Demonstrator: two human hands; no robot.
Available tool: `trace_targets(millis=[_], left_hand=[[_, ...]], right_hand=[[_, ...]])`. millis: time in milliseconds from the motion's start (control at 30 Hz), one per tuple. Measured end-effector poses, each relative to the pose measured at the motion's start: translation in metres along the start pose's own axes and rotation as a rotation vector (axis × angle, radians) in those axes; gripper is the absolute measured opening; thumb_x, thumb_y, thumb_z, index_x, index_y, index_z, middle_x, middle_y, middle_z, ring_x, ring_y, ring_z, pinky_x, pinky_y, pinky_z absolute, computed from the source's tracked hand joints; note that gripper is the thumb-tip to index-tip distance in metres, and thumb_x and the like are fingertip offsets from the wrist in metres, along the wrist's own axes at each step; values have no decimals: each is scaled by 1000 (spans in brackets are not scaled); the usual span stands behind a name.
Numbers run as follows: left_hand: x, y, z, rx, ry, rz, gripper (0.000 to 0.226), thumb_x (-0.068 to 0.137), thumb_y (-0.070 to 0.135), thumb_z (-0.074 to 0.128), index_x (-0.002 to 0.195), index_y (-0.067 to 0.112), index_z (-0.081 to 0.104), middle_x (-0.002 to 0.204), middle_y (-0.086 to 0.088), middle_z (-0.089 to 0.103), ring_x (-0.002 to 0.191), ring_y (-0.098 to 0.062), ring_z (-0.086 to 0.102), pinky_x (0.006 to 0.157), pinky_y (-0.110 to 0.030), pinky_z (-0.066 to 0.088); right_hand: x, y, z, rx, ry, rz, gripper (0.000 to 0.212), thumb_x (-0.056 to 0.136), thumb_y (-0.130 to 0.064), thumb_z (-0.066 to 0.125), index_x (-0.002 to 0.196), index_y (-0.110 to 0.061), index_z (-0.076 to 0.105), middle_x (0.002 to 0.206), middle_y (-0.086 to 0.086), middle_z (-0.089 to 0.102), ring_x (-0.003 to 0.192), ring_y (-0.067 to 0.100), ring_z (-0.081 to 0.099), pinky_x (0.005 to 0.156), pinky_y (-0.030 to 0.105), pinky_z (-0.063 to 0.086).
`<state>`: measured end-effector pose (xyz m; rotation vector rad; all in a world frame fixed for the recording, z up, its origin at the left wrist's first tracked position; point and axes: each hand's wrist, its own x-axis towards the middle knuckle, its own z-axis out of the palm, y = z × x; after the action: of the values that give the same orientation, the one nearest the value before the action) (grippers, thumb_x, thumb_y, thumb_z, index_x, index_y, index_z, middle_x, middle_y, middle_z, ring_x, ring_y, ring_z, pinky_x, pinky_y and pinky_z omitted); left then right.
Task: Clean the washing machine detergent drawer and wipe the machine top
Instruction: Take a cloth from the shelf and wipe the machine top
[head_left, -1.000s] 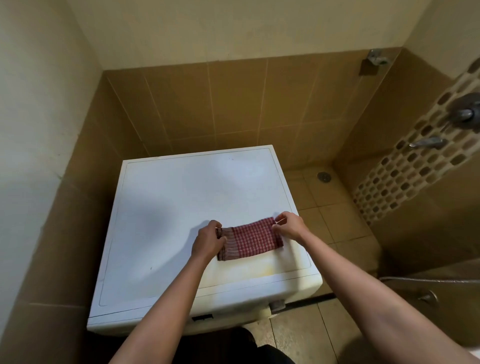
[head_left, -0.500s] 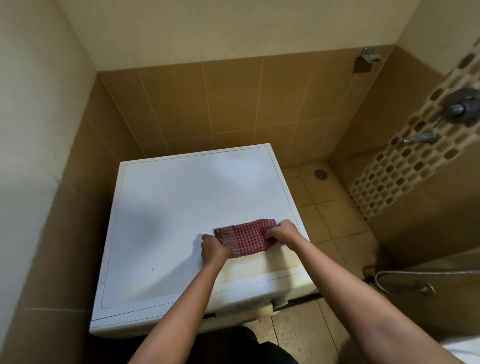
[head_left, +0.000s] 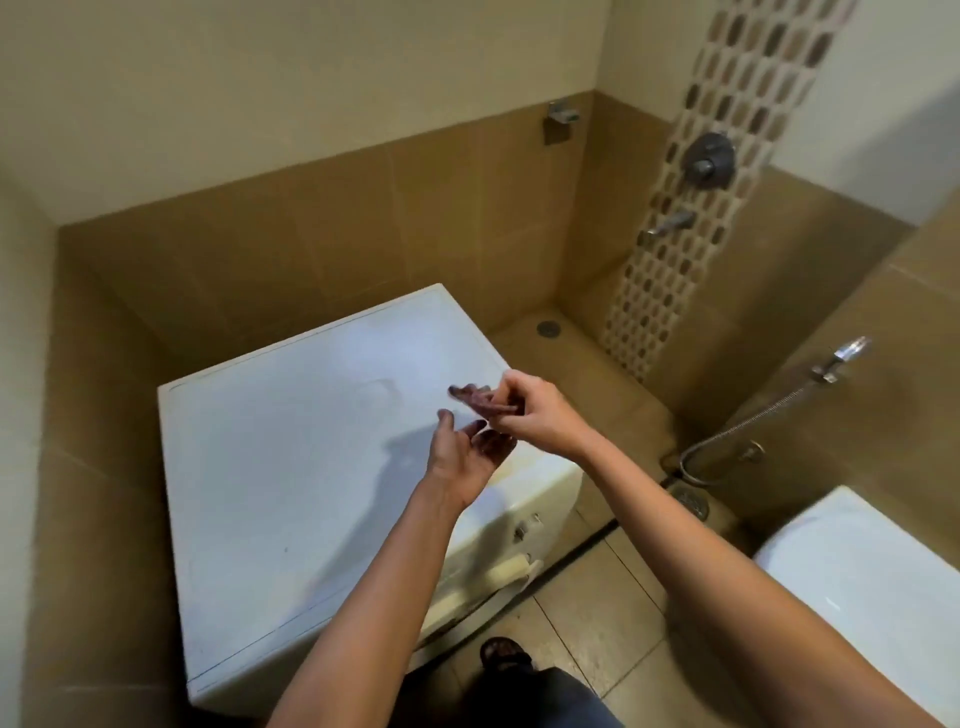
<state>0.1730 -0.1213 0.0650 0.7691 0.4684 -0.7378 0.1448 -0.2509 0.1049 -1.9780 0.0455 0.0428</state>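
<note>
The white washing machine top (head_left: 291, 467) fills the middle of the view, with a faint damp mark near its far right part. Both hands are raised above its right front corner. My right hand (head_left: 535, 413) pinches a small red checked cloth (head_left: 478, 402), which is blurred and bunched up. Just below it my left hand (head_left: 457, 452) is held palm up with spread fingers, and the cloth's lower end touches those fingers. A cream-coloured handle-like part (head_left: 511, 569) shows on the machine's front panel; I cannot tell whether it is the drawer.
Tiled walls close in behind and to the left of the machine. A white fixture (head_left: 857, 571) stands at the lower right, and a hose sprayer (head_left: 753, 415) hangs on the right wall. Shower taps (head_left: 709, 156) and a floor drain (head_left: 548, 327) lie beyond. My foot (head_left: 501, 649) is on the floor tiles.
The cloth lay flat on the machine top under both hands; now it is lifted off and bunched in my right hand. My left hand has let go. The view has swung right.
</note>
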Motion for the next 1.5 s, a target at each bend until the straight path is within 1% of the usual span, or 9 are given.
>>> trace_targets(millis=[100,200,500,633,700,800,967,1167,1500], left_hand=[[-23,-19,15,-97,-56,-24,61,95,52,33,73,1,59,68,-16,64,77,-28,56,72,-38,46],[-34,-46,26,1,-203,-147,80,92,63,33,101,-12,62,92,-28,69,90,-36,66,78,-44,54],[-73,-189,114,498,-504,-419,27,96,15,44,112,1,60,92,-18,72,78,-28,71,70,-39,60],[-99,-266,162,657,-611,-520,27,95,17,49,112,-1,58,93,-20,72,81,-30,71,75,-39,58],[-112,-309,184,717,-684,-574,40,87,20,58,120,-1,57,106,-21,68,93,-31,67,88,-44,53],[-135,-377,213,858,-822,-621,38,78,17,64,112,-1,61,99,-20,69,84,-28,69,81,-40,58],[-194,-492,273,1040,-1117,-313,26,79,-11,64,97,7,64,85,-8,73,81,-24,68,73,-32,59],[-258,-614,350,918,-1556,-30,27,75,-13,69,79,12,75,95,-5,75,94,-23,70,85,-38,56],[-323,-774,411,1034,-1745,-308,18,86,-1,64,93,16,64,99,-10,65,94,-27,61,74,-35,54]], right_hand=[[-60,-8,1,-283,50,-239,16,78,1,63,80,-9,51,75,-3,60,70,8,57,62,29,48],[-114,4,-8,-468,134,-403,17,75,5,63,76,-6,50,77,7,56,74,21,51,66,42,45],[-289,67,-102,-574,480,-117,81,74,-13,74,144,-3,34,155,19,24,147,29,16,120,38,13],[-377,94,-127,147,1012,324,65,73,-7,72,130,-15,42,133,5,44,118,12,45,104,22,36],[-421,94,-147,563,1027,353,40,64,-14,77,86,-15,45,78,3,44,69,10,41,67,22,48],[-482,98,-175,1084,1055,310,13,81,-22,62,85,-12,56,75,6,57,68,16,56,67,28,56],[-591,102,-229,603,1320,223,33,85,10,59,112,-9,62,99,7,71,89,18,66,75,26,55],[-730,90,-298,99,1543,51,43,76,24,56,84,-12,78,98,5,74,99,10,68,88,24,52],[-892,123,-368,-42,1713,152,53,77,26,44,76,-15,77,92,-11,74,102,13,67,88,26,53]])
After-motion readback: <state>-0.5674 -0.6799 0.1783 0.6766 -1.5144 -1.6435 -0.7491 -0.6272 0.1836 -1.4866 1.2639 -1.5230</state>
